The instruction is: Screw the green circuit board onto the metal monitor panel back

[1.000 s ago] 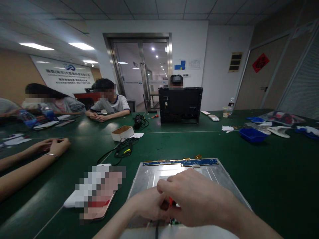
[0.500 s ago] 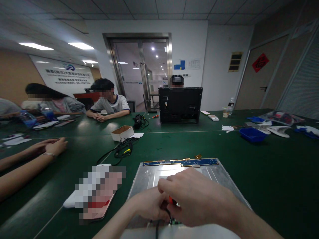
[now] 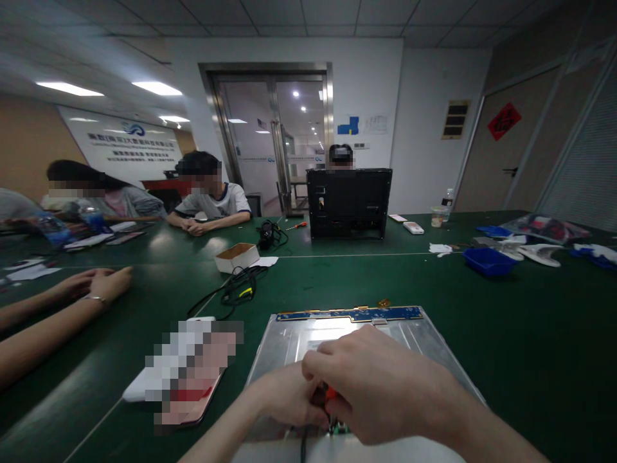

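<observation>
In front of me a metal display panel (image 3: 270,350) lies flat, with a blue circuit strip (image 3: 347,314) along its far edge. My right hand (image 3: 380,382) is closed around the orange-red handle of a screwdriver (image 3: 330,393), which points down at a small green circuit board (image 3: 341,427) near the panel's close edge. My left hand (image 3: 292,395) is tucked against the right one, fingers bent and pressed together beside the board. What those fingers hold is hidden. Below them a black cable (image 3: 303,444) runs toward me.
Two phones (image 3: 168,366) lie left of the panel, with a co-worker's forearms (image 3: 62,321) beyond. Farther off are a coiled black cable (image 3: 241,289), an open small box (image 3: 237,257), a black monitor housing (image 3: 349,202) and a blue tray (image 3: 489,262). Other people sit around the green table.
My right hand has turned slightly about the screwdriver, showing more of its orange-red handle. The left hand and the panel stay in place.
</observation>
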`<state>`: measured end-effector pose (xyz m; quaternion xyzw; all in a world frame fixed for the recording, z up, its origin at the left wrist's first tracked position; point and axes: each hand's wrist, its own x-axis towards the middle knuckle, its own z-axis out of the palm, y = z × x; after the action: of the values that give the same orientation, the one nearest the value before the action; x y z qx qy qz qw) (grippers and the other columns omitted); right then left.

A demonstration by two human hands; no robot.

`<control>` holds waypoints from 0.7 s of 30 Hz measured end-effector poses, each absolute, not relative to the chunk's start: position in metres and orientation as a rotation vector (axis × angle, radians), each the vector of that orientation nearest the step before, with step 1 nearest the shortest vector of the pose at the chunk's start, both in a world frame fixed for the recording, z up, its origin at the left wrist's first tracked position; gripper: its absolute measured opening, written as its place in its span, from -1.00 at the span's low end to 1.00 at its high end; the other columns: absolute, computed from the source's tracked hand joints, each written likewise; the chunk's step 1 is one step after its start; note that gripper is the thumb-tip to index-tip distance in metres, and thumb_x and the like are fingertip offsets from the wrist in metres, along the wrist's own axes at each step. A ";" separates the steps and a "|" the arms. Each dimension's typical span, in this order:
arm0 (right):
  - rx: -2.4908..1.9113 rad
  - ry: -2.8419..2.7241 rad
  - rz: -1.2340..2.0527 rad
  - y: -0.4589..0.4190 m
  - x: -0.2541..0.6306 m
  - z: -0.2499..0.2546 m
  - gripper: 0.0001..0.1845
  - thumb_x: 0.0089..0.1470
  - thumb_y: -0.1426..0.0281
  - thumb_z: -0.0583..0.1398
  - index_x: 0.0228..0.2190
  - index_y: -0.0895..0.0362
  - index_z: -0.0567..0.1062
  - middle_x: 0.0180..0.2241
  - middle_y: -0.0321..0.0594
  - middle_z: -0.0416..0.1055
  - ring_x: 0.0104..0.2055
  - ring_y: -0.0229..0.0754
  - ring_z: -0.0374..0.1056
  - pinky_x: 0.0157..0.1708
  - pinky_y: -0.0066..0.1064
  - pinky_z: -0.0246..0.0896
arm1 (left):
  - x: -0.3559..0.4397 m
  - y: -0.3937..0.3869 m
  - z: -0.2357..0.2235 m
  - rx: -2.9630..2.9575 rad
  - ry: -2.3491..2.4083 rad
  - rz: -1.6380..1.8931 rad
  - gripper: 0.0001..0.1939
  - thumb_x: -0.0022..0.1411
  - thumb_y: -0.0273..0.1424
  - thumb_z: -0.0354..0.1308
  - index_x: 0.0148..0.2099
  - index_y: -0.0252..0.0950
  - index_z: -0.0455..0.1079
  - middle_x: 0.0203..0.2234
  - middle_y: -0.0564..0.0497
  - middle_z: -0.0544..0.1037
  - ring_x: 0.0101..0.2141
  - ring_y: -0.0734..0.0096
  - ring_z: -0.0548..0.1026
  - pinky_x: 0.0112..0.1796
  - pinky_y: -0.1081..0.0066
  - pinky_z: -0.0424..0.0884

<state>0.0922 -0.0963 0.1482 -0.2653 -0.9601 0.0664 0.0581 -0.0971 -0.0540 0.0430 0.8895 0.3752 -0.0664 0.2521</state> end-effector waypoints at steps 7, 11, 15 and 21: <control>-0.920 -2.856 0.142 -0.093 0.089 0.139 -0.78 0.11 0.21 0.25 -0.30 0.11 0.51 -0.43 -0.26 0.55 -0.48 -0.20 0.40 -0.58 -0.42 -0.13 | -0.094 -0.055 0.055 2.448 0.913 -0.191 -0.86 0.04 -0.50 0.22 -0.28 -0.29 0.50 -0.42 0.10 0.52 -0.48 0.45 0.33 -0.48 0.52 0.20; -0.901 -2.871 0.083 -0.091 0.087 0.136 -0.79 0.17 0.26 0.21 -0.39 0.13 0.54 -0.50 -0.25 0.52 -0.55 -0.25 0.34 -0.59 -0.41 -0.18 | -0.094 -0.054 0.053 2.438 0.919 -0.163 -0.80 0.00 -0.50 0.22 -0.26 -0.25 0.54 -0.39 0.08 0.56 -0.43 0.39 0.39 -0.42 0.50 0.27; -0.820 -2.882 0.139 -0.093 0.091 0.142 -0.89 0.12 0.36 0.19 -0.31 0.12 0.48 -0.42 -0.26 0.52 -0.49 -0.26 0.33 -0.59 -0.42 -0.17 | -0.097 -0.051 0.043 2.423 0.967 -0.212 -0.80 0.02 -0.44 0.23 -0.24 -0.22 0.55 -0.35 0.08 0.58 -0.37 0.35 0.44 -0.40 0.50 0.30; -0.790 -2.905 0.223 -0.094 0.097 0.146 -0.78 0.02 0.44 0.22 -0.22 0.10 0.40 -0.35 -0.28 0.50 -0.42 -0.23 0.33 -0.58 -0.46 -0.09 | -0.099 -0.050 0.039 2.384 1.012 -0.261 -0.79 0.04 -0.33 0.27 -0.23 -0.26 0.54 -0.41 0.06 0.55 -0.44 0.38 0.39 -0.50 0.52 0.20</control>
<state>0.0969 -0.0935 0.1465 -0.2613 -0.9605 0.0737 0.0615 -0.0985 -0.0498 0.0394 0.8828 0.3748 -0.0967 0.2662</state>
